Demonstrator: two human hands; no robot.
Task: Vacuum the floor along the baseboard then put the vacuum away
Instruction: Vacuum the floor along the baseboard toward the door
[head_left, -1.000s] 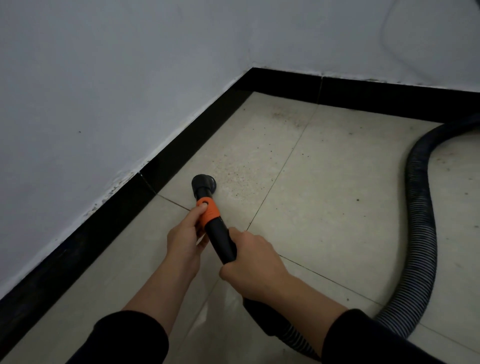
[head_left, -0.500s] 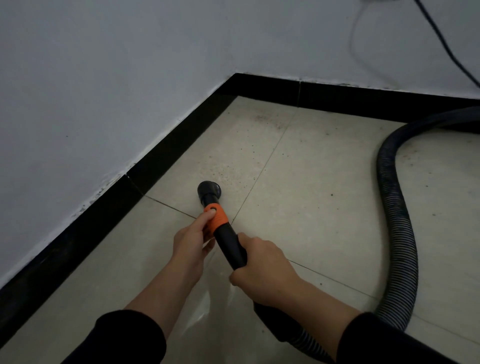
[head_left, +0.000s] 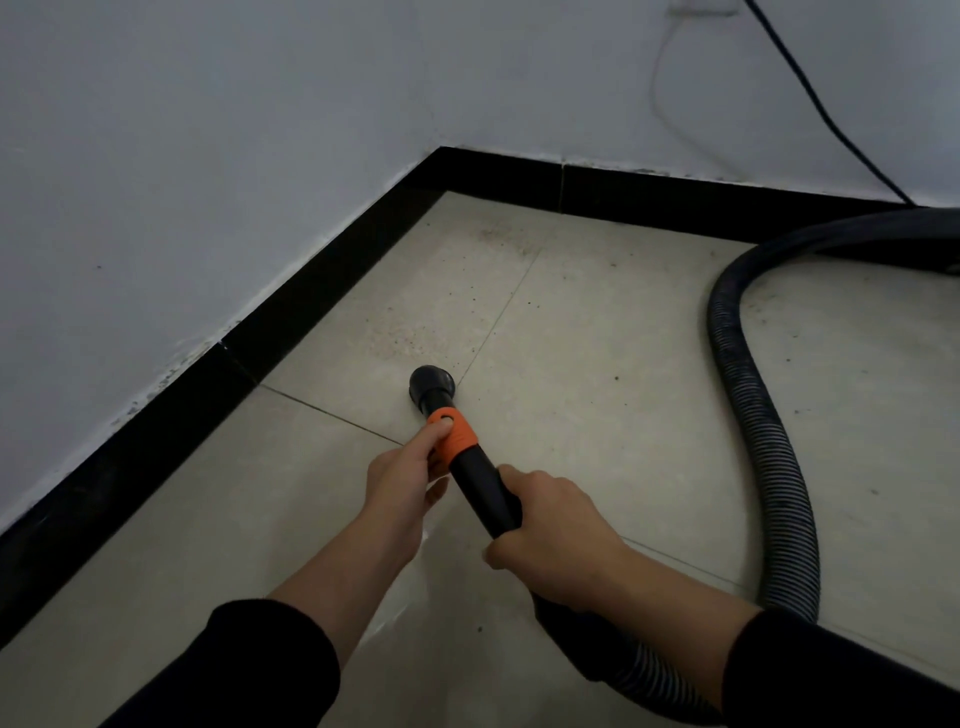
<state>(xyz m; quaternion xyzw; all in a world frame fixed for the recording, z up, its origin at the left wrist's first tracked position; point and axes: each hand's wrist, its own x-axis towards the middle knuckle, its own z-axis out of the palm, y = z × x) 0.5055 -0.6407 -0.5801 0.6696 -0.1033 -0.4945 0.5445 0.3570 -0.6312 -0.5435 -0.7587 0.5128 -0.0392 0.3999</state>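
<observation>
While it's gripped, wand (head_left: 480, 486) points away-left, seemingly floorward.

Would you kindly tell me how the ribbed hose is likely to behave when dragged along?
The hose probably flops rather than stays stiff: it lies in a loose curve. Its ribs may snag slightly on the floor joints.

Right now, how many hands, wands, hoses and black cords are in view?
Hands: 2, left hand and right hand
Wand: 1
Hose: 1
Black cord: 1
Total: 5
</observation>
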